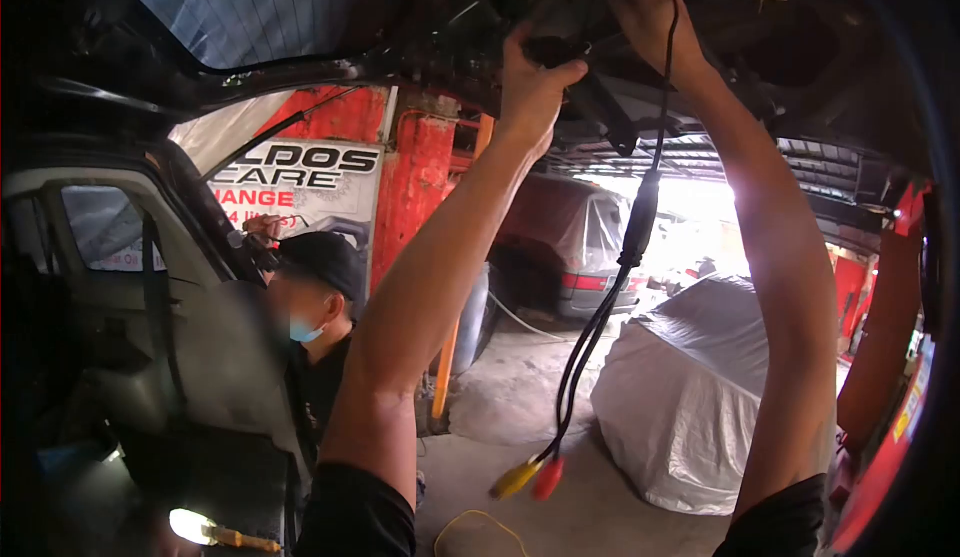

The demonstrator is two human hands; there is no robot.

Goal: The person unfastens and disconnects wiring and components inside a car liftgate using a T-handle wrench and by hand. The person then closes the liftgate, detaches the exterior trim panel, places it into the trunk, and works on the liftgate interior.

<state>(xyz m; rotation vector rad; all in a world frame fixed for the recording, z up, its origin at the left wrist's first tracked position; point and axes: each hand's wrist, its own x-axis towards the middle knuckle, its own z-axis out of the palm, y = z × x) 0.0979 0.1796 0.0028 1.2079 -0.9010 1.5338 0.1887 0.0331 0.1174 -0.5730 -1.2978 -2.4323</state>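
Note:
Both my arms reach up to the underside of a raised tailgate [400, 72]. My left hand [535, 87] is closed around a dark part at the tailgate's edge, its thumb pointing right; shadow hides what the part is. Further right and higher, my right hand [655, 22] reaches up against the dark panel, with its fingertips hidden. A black cable [645, 212] hangs down beside the right wrist. Below a thicker joint it splits into two leads, ending in a yellow plug [515, 479] and a red plug [547, 479].
At left, a person in a dark cap [318, 262] stands beside the car's open rear. A lit work lamp [195, 527] is at the lower left. Beyond are a silver-covered vehicle [680, 397], a parked van [570, 247] and a red post [415, 182].

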